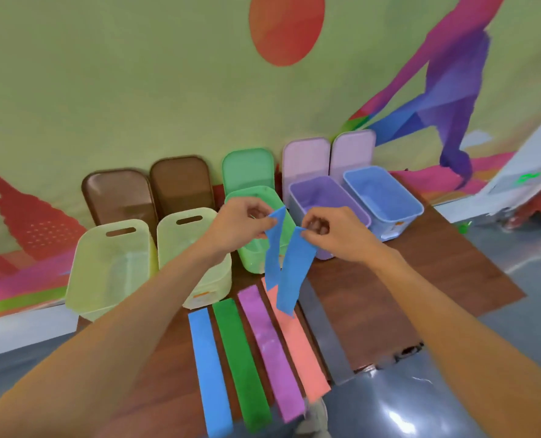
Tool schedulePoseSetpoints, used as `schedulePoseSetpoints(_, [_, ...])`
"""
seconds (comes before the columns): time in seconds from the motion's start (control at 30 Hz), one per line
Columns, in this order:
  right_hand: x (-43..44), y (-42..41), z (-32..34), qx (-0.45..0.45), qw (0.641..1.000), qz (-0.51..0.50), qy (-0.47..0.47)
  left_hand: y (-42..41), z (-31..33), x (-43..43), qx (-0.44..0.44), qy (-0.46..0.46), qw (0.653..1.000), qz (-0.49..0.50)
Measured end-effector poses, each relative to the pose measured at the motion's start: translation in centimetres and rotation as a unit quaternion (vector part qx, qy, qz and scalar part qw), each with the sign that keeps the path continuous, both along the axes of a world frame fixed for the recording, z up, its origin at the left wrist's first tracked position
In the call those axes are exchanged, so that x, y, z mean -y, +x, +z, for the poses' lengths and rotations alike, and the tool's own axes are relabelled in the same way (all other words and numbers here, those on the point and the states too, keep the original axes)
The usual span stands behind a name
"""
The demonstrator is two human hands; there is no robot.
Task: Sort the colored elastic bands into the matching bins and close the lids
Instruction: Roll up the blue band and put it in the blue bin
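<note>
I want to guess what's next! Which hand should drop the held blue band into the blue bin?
Probably the right hand: it pinches the blue band and is nearer the blue bin.

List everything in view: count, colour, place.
pale yellow bins: 2, pale yellow, row's left
green bin: 1, green, behind the hands
purple bin: 1, purple, right of green
blue bin: 1, blue, far right
brown lids: 2, brown, leaning on wall, left
green lid: 1, green, wall behind green bin
lilac lids: 2, lilac, wall, right
flat bands: 5, blue, green, purple, pink, grey, table front
held band: 1, blue, between both hands
table: 1, brown, under everything
left hand: 1, grip on held band
right hand: 1, grip on other end
</note>
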State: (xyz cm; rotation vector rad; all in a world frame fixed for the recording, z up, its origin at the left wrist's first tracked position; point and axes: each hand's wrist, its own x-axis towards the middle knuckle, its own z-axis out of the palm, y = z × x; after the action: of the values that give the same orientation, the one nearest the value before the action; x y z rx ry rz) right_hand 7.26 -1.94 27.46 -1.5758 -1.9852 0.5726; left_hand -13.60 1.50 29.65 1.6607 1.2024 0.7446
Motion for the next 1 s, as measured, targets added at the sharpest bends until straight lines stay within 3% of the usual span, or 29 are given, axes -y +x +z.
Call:
schedulePoseSetpoints(0.33, [-8.7, 15.1, 4.8, -0.099, 0.986, -0.093, 0.093, 16.4, 4.8, -9.4, 0.029, 0.043, 0.998, -0.023])
schedulePoseSetpoints(0.67, [-17.3, 27.3, 7.6, -0.131, 0.959, -0.164, 0.190, 29.8, 8.7, -18.4, 0.019, 0.092, 0.995, -0.026])
schedulePoseSetpoints(1.0, [-20.2, 33.3, 0.9, -0.089, 0.970, -0.200, 0.109, 36.7, 1.4, -22.8, -0.016, 0.023, 0.999, -0.017])
